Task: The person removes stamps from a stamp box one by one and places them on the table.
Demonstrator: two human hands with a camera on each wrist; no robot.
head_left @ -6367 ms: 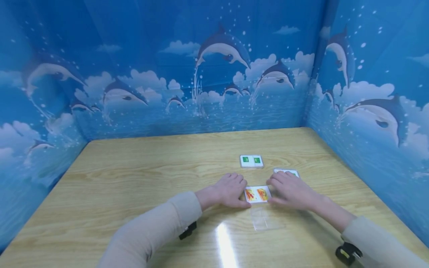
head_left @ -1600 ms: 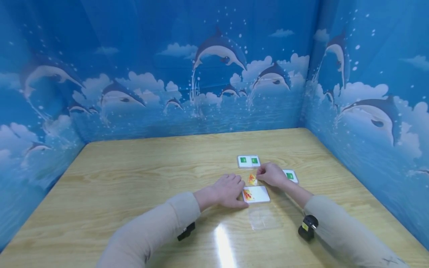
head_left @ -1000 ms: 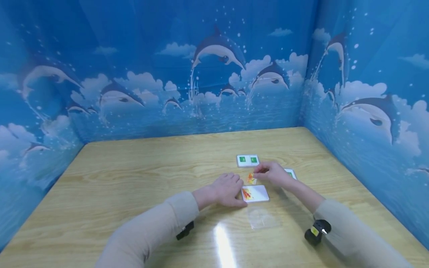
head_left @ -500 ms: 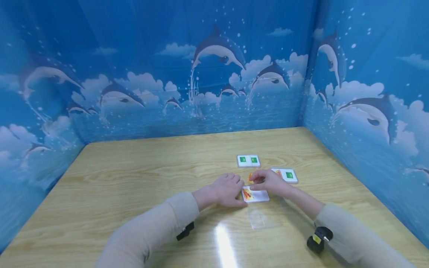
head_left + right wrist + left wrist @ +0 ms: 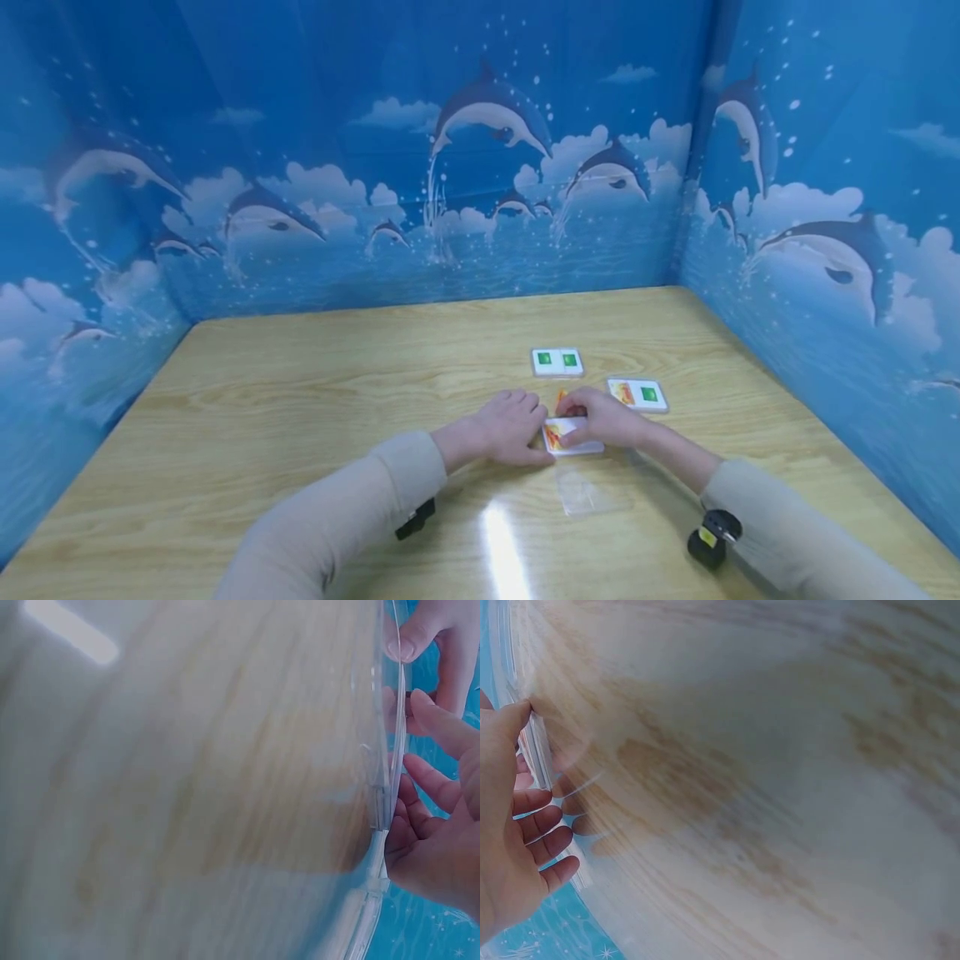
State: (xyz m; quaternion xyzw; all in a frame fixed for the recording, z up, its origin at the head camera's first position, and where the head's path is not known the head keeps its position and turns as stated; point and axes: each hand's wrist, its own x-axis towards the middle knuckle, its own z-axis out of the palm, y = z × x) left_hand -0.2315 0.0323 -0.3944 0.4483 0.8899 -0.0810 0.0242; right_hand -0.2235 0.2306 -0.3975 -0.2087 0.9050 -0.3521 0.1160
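A white picture card stack (image 5: 588, 448) with an orange printed picture at its left end lies on the table before me. My left hand (image 5: 510, 427) holds its left end, thumb at the near corner and fingers at the far one. In the left wrist view the thumb (image 5: 514, 720) meets its edge while the other fingers stay loosely bent. My right hand (image 5: 611, 419) reaches over the card, its thumb on the face and forefinger near the far edge, with a gap between them. Just beyond those fingertips a small orange piece (image 5: 561, 395) shows, mostly covered.
Farther back lies a card with two green squares (image 5: 557, 362). Another card with an orange picture and a green square (image 5: 637, 394) lies right of it. A clear plastic sheet (image 5: 588, 492) lies nearer me. Blue dolphin-print curtains (image 5: 390, 150) surround the wooden table (image 5: 300, 400).
The right hand moved from pinching at the orange piece down over the card, uncovering the right-hand card. Earlier, a second orange picture showed on the held card's right half. The left hand stays put.
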